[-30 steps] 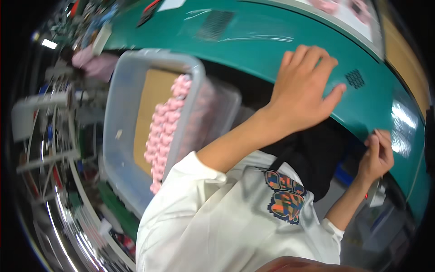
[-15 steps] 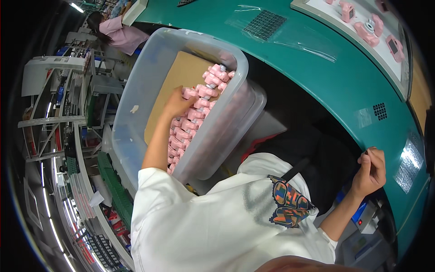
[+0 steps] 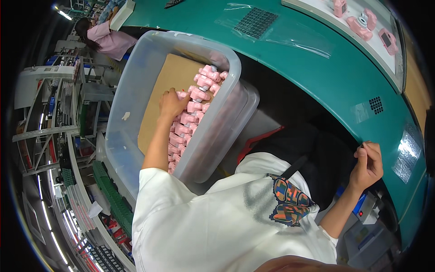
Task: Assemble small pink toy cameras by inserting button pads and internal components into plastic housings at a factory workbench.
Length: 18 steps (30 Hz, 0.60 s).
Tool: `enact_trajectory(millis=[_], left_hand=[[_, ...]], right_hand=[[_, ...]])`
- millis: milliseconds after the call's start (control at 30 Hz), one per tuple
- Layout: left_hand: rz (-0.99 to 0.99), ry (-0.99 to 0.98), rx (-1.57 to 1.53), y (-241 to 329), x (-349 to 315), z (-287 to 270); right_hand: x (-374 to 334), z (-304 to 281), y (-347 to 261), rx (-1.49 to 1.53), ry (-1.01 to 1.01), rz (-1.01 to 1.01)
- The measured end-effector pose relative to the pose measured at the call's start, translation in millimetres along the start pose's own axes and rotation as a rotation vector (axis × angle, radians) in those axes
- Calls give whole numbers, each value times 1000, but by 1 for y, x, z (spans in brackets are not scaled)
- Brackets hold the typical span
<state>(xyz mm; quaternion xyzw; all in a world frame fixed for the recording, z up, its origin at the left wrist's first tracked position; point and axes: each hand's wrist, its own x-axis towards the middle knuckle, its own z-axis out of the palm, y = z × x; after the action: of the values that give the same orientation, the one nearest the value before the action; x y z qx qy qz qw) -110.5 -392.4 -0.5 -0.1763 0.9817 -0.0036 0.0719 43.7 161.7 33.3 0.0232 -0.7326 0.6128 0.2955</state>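
Inside a large translucent plastic bin, my left hand has its fingers closed round a pink toy camera, partly covered by the hand. Beside it, several more pink toy cameras with grey round parts stand packed in rows along the bin's right wall. A brown cardboard sheet lies under them and shows on the left. At the bench's edge my right hand is raised, its fingers curled and thumb pressed to them. Whatever it may pinch is too small to make out.
A green bench curves round the far and right side, bearing a sheet of black stickers and a small sticker piece. A white tray holds more pink cameras. Shelving stands left; a person in pink sits far left.
The view has shifted slightly, so the bin sits a little further left and lower. My left hand stays on the camera at the row's edge; my right hand keeps its curled pose.
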Motion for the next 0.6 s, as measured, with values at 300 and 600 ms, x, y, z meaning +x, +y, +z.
enact_trajectory(millis=[300, 600], left_hand=[[487, 326, -992, 37, -58, -97], [1392, -121, -1452, 199, -189, -124]], right_hand=[[-2, -2, 2, 12, 24, 12], [-24, -26, 0, 43, 80, -12]])
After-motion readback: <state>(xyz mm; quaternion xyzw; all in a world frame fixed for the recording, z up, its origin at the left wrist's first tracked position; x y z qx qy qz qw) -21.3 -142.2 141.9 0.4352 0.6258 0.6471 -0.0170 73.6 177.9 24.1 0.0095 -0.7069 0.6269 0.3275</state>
